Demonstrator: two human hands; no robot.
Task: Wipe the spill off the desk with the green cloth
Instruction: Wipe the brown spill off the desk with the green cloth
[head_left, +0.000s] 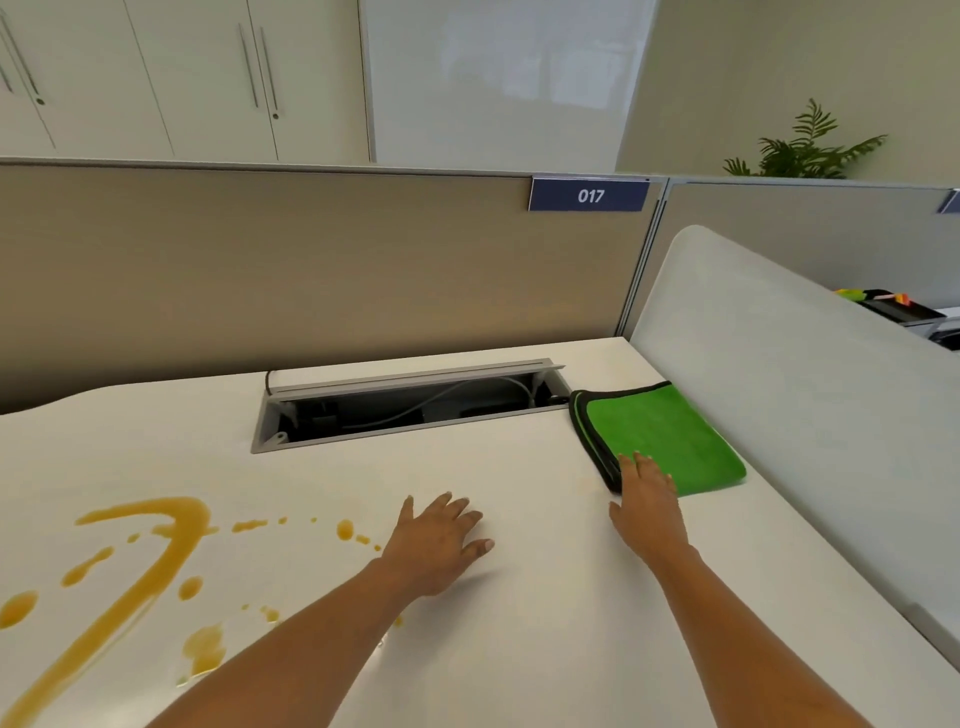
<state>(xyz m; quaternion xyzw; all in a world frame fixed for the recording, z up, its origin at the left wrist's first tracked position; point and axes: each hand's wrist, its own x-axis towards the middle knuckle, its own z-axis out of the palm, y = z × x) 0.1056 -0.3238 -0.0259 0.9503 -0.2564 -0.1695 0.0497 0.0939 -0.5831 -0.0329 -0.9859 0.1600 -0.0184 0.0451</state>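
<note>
The white desk (519, 623) carries an amber-orange spill (156, 551) across its near left part: one long curved streak running from the near left edge up toward the middle, with scattered drops and small puddles around it and a dotted trail leading right toward the left hand (439, 540). That hand lies palm down with fingers spread flat on a bare patch of desk, just right of the last drops, gripping nothing. The right hand (649, 509) reaches farther out, fingers extended and loosely spread, with its fingertips (641, 462) on the near left corner of the green cloth (670, 436); it is open and has not closed on the fabric. The cloth is folded, edged in dark trim, and lies flat at the far right of the desk, well apart from the spill, just beside a frosted side screen (805, 389). Left of the cloth, an open cable tray (405, 405) is set into the desk surface, with cables visible inside. Behind it stands a beige partition (311, 260) carrying a blue tag (589, 195) marked 017
</note>
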